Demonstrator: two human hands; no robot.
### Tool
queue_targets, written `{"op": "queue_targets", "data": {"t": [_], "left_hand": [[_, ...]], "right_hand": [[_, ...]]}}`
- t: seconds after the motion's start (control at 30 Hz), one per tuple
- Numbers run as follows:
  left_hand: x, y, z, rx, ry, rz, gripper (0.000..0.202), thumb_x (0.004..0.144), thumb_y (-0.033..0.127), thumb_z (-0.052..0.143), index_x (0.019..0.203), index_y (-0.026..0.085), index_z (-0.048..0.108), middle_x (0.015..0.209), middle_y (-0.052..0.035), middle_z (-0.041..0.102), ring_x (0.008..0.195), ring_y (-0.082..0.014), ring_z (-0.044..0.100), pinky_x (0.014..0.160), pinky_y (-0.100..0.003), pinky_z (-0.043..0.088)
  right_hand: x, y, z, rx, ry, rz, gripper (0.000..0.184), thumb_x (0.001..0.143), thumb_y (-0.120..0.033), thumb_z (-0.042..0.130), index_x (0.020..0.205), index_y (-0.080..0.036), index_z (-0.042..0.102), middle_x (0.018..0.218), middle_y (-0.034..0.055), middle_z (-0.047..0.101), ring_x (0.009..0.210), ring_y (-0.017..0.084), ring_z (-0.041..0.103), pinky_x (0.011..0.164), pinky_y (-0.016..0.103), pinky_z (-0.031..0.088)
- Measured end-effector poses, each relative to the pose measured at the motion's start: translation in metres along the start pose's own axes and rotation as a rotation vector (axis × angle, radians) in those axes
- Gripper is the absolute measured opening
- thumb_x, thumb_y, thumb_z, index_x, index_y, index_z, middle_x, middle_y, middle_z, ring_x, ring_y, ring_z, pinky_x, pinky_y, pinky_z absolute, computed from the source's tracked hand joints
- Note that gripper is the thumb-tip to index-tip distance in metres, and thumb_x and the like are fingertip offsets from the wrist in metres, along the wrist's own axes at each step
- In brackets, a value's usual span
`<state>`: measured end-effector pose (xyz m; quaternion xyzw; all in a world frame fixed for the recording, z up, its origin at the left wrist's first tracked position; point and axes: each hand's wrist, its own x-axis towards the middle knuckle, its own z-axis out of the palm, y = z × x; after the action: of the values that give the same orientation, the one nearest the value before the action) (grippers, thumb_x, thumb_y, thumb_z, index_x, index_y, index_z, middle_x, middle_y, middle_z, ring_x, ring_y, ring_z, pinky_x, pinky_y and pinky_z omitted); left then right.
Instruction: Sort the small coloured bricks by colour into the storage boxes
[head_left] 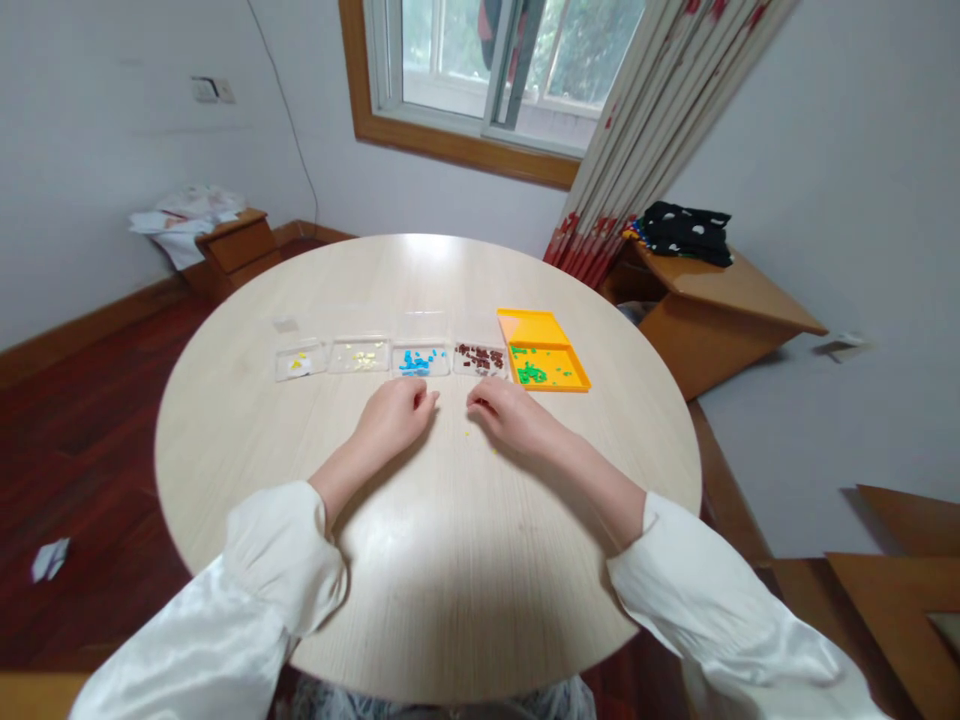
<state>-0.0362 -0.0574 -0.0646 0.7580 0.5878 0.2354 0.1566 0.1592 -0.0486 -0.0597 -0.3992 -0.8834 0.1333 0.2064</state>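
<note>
My left hand (396, 412) rests on the table in front of the clear box (442, 372) of blue pieces (415, 363), its fingers curled and pressed together. Opposite it, my right hand (516, 412) is also closed, near the clear box of dark brown pieces (480, 356). Whatever either hand may hold is hidden or too small to name. Two tiny yellow pieces (466, 434) lie on the table beside my right hand. To the right stands an opened orange box (579, 378) with green pieces (532, 373) in it.
Further left are a clear box with pale yellow pieces (365, 358) and another with bright yellow pieces (299, 360). All stand in a row on a round wooden table (420, 600). Beyond are a window (487, 80), a curtain (637, 110) and a brown cabinet (720, 310).
</note>
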Motion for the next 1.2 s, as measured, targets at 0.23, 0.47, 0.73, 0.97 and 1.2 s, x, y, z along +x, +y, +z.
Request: {"op": "queue_targets", "data": {"t": [0.23, 0.47, 0.73, 0.97, 1.2], "left_hand": [[0.013, -0.035, -0.019, -0.027, 0.278, -0.219, 0.03, 0.08, 0.021, 0.043, 0.051, 0.02, 0.036, 0.049, 0.0031, 0.037, 0.053, -0.0136, 0.038, 0.055, -0.027, 0.023], [0.016, -0.049, -0.028, -0.06, 0.399, -0.271, 0.029, 0.079, 0.023, 0.045, 0.052, 0.021, 0.034, 0.05, 0.0034, 0.037, 0.054, -0.0132, 0.038, 0.055, -0.026, 0.025], [0.019, -0.06, -0.042, -0.039, 0.41, -0.273, 0.023, 0.079, 0.029, 0.047, 0.06, 0.018, 0.053, 0.062, -0.0023, 0.056, 0.061, -0.0164, 0.049, 0.061, -0.027, 0.035], [0.031, -0.09, -0.048, 0.08, 0.281, -0.37, 0.019, 0.074, 0.023, 0.055, 0.079, 0.015, 0.072, 0.085, -0.0109, 0.07, 0.081, -0.0245, 0.062, 0.074, -0.031, 0.044], [0.046, -0.087, -0.057, 0.259, 0.073, -0.378, 0.027, 0.075, 0.024, 0.056, 0.093, 0.013, 0.075, 0.092, -0.0139, 0.072, 0.084, -0.0262, 0.065, 0.071, -0.03, 0.045]], "right_hand": [[0.116, -0.024, 0.027, 0.013, 0.096, -0.149, 0.015, 0.086, -0.007, 0.048, 0.084, -0.014, 0.061, 0.087, 0.0057, 0.062, 0.083, 0.015, 0.053, 0.077, 0.027, 0.041], [0.147, -0.019, 0.03, -0.05, 0.056, -0.122, 0.022, 0.083, -0.003, 0.047, 0.088, -0.014, 0.066, 0.089, 0.0065, 0.067, 0.085, 0.015, 0.058, 0.081, 0.027, 0.043], [0.017, 0.011, -0.022, 0.0, -0.006, 0.029, 0.016, 0.082, -0.008, 0.054, 0.082, -0.016, 0.068, 0.081, 0.0055, 0.068, 0.075, 0.015, 0.06, 0.071, 0.027, 0.045], [-0.06, 0.005, -0.009, 0.102, 0.068, 0.092, 0.014, 0.088, -0.017, 0.052, 0.086, -0.017, 0.066, 0.083, 0.0072, 0.068, 0.078, 0.016, 0.063, 0.071, 0.03, 0.05], [-0.067, 0.008, 0.006, 0.124, 0.265, 0.027, 0.014, 0.091, -0.02, 0.05, 0.088, -0.018, 0.064, 0.083, 0.007, 0.069, 0.078, 0.017, 0.064, 0.071, 0.031, 0.053]]}}
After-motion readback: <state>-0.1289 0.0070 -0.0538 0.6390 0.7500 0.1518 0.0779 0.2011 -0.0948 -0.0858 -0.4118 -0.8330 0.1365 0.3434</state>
